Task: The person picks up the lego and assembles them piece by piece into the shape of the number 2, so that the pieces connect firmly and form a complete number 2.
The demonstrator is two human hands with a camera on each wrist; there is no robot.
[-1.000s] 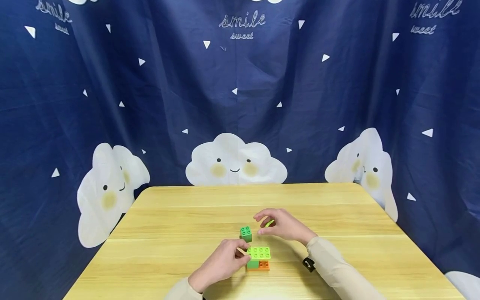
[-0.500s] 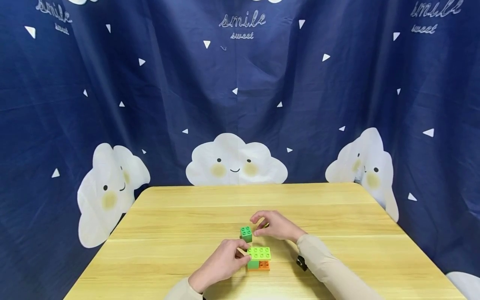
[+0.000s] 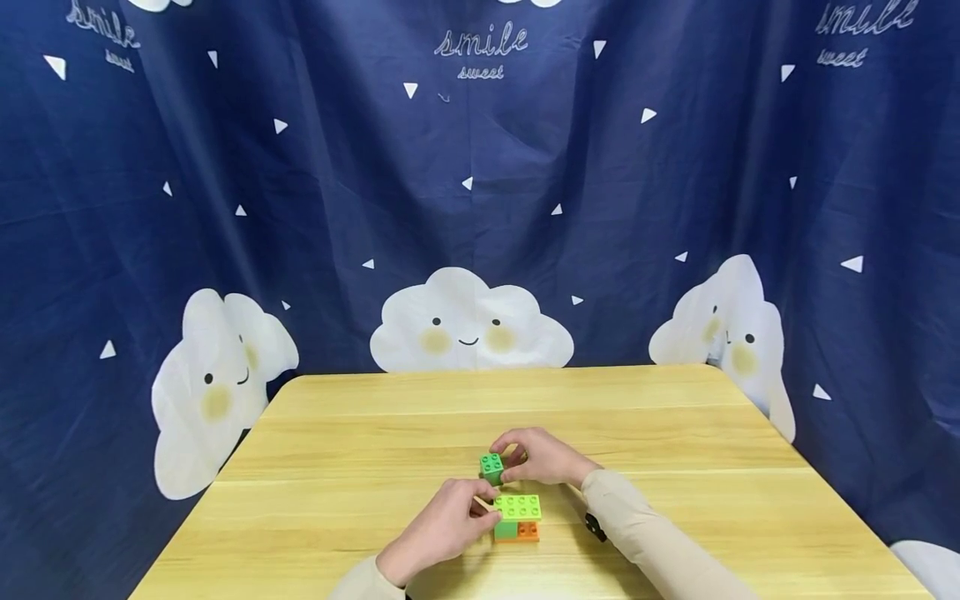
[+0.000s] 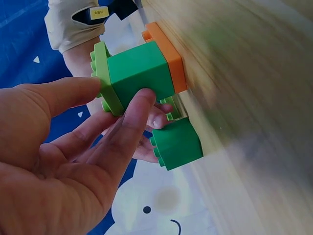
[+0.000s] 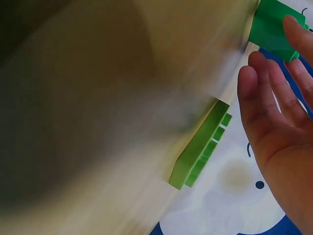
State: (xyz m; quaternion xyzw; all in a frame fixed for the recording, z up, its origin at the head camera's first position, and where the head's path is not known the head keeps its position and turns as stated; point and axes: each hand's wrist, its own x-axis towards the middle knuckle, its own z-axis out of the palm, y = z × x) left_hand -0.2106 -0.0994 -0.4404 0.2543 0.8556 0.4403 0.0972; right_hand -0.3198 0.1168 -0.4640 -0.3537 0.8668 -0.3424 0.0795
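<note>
My left hand (image 3: 446, 523) holds a small stack of toy building bricks at its left side. A lime eight-stud plate (image 3: 525, 506) tops the stack, over a green brick (image 4: 139, 73) and an orange plate (image 3: 528, 531) at the bottom. In the left wrist view the thumb touches the lime plate and a fingertip lies against the green brick. Just behind the stack, a separate green four-stud brick (image 3: 491, 467) stands on the table. My right hand (image 3: 546, 457) is right at its right side, thumb in front and forefinger behind, fingers loosely curved.
Another lime plate (image 5: 203, 147) lies studs-up on the wooden table (image 3: 360, 450), mostly hidden by the right hand in the head view. A dark blue curtain (image 3: 472, 208) with white clouds hangs behind the table.
My right hand has moved left and slightly nearer, from over the loose lime plate to the separate green brick. My left hand and the stack have stayed in place.
</note>
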